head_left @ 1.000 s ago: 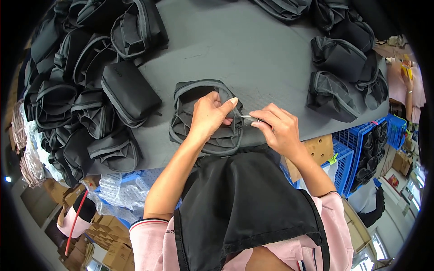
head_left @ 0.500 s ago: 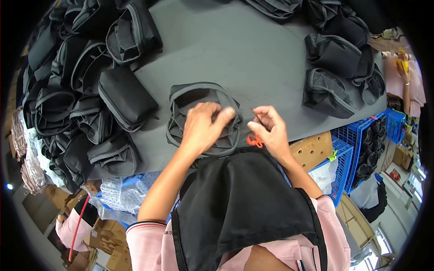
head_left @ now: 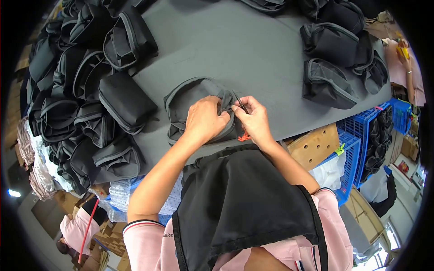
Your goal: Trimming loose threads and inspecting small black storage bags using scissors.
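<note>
A dark grey fabric pouch with a lighter grey rim [head_left: 192, 95] lies on the grey table [head_left: 235, 49] right in front of me. My left hand [head_left: 205, 119] presses down on the pouch's right side and bunches the fabric. Touching it from the right, my right hand [head_left: 253, 118] holds a small thread snip with orange handles [head_left: 243, 135]; its thin dark tip [head_left: 239, 101] points at the pouch's edge between my two hands.
Many finished black pouches are heaped at the left [head_left: 86, 104] and several more at the far right [head_left: 339, 58]. Blue plastic crates [head_left: 361, 149] and a cardboard box [head_left: 314, 144] stand beside the table's right edge. Another person in pink [head_left: 77, 228] is at lower left.
My hands have stayed at the pouch's right edge and closed in on each other. The orange-handled snip has come into my right hand, with its tip now raised to the pouch's rim.
</note>
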A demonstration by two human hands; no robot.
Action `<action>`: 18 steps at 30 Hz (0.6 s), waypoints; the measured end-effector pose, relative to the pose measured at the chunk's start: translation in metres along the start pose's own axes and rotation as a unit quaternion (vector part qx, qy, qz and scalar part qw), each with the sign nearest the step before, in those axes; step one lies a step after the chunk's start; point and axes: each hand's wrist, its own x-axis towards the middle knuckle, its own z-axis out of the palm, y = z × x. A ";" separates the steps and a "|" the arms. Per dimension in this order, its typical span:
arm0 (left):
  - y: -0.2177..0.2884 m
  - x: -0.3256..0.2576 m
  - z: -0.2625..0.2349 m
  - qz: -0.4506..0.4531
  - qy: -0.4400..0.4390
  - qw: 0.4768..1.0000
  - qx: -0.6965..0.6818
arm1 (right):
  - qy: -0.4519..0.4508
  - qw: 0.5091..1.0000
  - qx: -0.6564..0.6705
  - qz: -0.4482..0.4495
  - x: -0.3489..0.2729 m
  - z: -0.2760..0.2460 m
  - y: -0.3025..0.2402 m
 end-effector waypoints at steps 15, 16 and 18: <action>-0.016 0.009 0.018 -0.062 0.056 0.993 -0.088 | -0.141 0.987 0.041 0.062 0.021 -0.011 -0.002; -0.016 0.009 0.019 -0.062 0.056 0.992 -0.090 | -0.155 0.982 0.032 0.098 0.023 -0.015 -0.003; -0.016 0.008 0.023 -0.044 0.063 0.993 -0.085 | -0.166 0.981 0.010 0.096 0.026 -0.018 -0.001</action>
